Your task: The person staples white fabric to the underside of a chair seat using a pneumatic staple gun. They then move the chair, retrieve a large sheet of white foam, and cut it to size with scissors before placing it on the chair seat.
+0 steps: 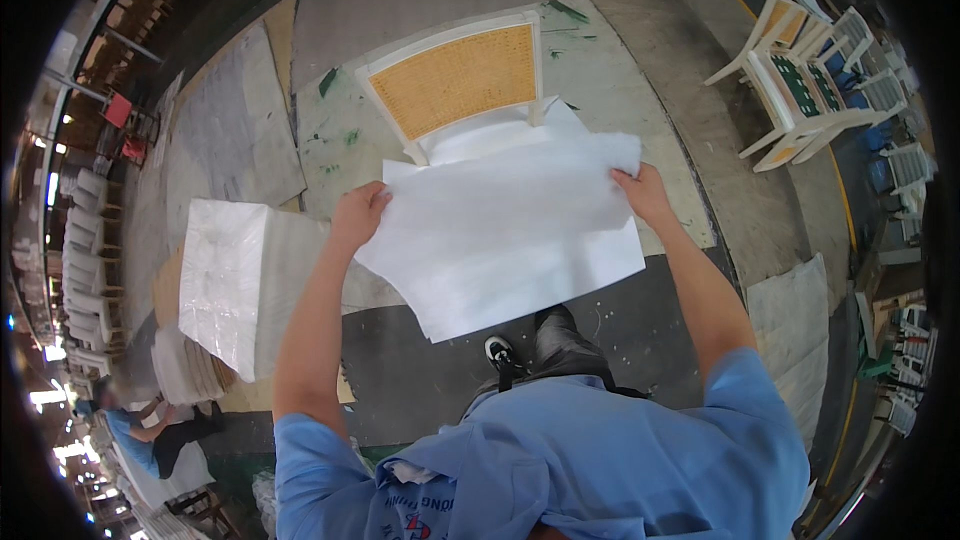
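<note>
My left hand (361, 212) and my right hand (643, 194) pinch opposite side edges of a soft white foam sheet (500, 190), stretched between them. Beneath it lies another white sheet (480, 305), its lower edge reaching toward my feet. Just beyond, a cream-framed chair (536, 50) stands with its woven tan backrest (460, 75) facing me. The sheets hide most of the chair below its backrest, and more white sheet shows around the base of the back.
To my left stands a stack of white foam sheets (222, 285) in clear plastic. Unfinished chairs (790, 90) are grouped at the far right. A person in blue (145, 440) sits at the lower left, and rows of wrapped chairs (88, 270) line the left side.
</note>
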Available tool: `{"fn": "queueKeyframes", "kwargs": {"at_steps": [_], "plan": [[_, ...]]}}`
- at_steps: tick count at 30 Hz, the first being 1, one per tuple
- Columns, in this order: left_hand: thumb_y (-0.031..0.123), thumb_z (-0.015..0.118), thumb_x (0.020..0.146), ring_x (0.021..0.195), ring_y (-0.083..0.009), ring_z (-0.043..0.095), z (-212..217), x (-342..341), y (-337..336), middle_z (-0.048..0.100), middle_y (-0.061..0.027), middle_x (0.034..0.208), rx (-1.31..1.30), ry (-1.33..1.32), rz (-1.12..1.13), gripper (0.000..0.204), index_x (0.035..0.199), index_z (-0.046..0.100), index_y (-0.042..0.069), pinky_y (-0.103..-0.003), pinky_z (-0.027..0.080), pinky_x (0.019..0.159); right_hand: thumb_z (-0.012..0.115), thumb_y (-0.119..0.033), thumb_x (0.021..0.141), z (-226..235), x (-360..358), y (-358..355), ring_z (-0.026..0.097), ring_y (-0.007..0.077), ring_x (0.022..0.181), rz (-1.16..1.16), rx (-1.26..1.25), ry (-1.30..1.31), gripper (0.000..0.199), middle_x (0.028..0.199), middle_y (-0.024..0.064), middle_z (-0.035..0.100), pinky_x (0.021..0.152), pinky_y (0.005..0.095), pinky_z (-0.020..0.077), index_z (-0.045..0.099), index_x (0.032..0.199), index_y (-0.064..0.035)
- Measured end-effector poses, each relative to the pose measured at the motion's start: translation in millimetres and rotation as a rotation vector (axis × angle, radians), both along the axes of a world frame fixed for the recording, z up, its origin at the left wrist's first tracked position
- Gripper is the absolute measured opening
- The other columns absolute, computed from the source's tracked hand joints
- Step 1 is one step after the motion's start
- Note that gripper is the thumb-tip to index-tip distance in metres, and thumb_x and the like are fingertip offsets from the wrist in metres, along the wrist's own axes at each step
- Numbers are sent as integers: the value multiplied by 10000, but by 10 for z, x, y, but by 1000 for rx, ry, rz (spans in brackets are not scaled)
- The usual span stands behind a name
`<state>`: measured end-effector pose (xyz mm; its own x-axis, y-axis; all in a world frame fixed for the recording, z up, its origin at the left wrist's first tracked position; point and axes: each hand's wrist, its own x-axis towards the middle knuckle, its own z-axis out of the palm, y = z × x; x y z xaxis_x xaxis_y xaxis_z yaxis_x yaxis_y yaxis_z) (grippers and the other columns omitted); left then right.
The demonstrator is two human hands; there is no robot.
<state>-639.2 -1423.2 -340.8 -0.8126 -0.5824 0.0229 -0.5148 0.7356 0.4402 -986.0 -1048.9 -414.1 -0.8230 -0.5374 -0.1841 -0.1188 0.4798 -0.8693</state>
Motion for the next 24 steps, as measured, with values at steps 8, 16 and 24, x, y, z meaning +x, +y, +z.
{"fn": "queueKeyframes", "kwargs": {"at_steps": [8,16,24], "plan": [[183,655,954,1157,-369,634,-868,-926,-717,681,-170,1264,-180,76,289,355,1297,649,91,-465,496,982,708,-212,928,-1094,-1328,-1410,712,221,890,70,7,96,297,978,133,762,807,355,542,724,1169,-40],[186,711,914,983,-250,703,-1828,399,121,726,-152,1084,403,-279,746,476,1344,607,8,-370,544,862,700,-192,929,-2085,-1294,-551,671,164,818,80,358,-229,299,920,79,728,744,302,524,713,1193,-51],[240,751,923,714,-109,589,-2720,875,194,652,4,932,904,14,1234,483,1361,611,91,-254,469,594,746,-338,917,-2699,-902,-377,694,210,966,-52,477,-191,412,1047,98,748,871,341,536,709,1235,-79]]}}
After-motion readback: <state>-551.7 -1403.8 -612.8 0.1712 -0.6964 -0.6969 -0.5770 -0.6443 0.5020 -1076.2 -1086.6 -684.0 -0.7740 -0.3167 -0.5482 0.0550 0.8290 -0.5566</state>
